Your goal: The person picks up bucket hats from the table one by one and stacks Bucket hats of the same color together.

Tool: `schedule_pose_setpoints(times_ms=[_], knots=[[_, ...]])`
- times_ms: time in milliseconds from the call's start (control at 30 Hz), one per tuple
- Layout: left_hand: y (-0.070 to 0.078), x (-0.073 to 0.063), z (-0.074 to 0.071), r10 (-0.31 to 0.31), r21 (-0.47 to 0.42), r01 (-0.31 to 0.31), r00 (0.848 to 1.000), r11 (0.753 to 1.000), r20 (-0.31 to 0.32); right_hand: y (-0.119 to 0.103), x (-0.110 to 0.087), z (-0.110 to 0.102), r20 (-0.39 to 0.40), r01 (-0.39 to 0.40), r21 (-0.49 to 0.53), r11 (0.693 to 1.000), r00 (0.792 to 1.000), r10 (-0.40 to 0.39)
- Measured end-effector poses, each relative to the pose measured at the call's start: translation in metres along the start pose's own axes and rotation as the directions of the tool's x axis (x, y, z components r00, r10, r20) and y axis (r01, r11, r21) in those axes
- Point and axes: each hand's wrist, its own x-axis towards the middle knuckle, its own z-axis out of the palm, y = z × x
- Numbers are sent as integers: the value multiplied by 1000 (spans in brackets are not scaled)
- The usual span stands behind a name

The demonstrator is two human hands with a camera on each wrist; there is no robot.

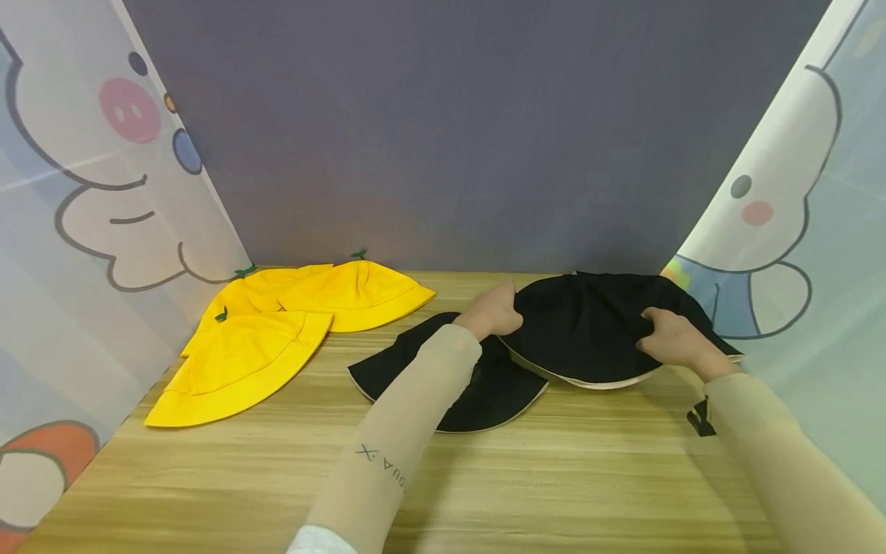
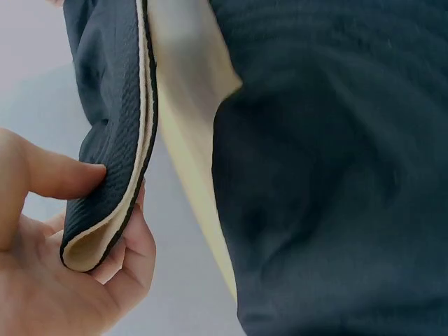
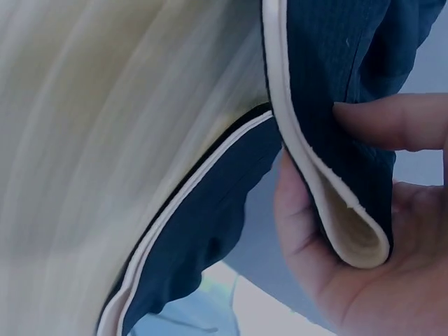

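Observation:
Both hands hold a black bucket hat point(image 1: 588, 323) by opposite sides of its brim, toward the back right of the table. On its left side, my left hand point(image 1: 493, 309) pinches the folded brim point(image 2: 115, 161) between thumb and fingers. My right hand point(image 1: 670, 337) grips the right side, where the brim point(image 3: 336, 161) doubles over and its pale lining edge shows in the right wrist view. Beneath my left forearm lies a second black bucket hat point(image 1: 494, 392), partly hidden by the sleeve.
Three yellow hats with green sprout tips lie at the left: a front one point(image 1: 242, 365), one behind point(image 1: 360, 296) and one partly covered point(image 1: 242, 292). A small dark strap point(image 1: 701, 419) shows by the right sleeve. A grey panel point(image 1: 450, 138) stands behind the wooden table point(image 1: 242, 485).

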Motion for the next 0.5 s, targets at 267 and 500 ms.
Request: schedule_pose_setpoints(times_ms=[267,500], knots=[[-23,-7,-17,-52,22,51,998,998,19,-24,8,3,0,48,35,998,999,-48],[-42,-17,-33,-63,-6,63,997,998,44,-44,13,8,22,84,80,993,996,-86]])
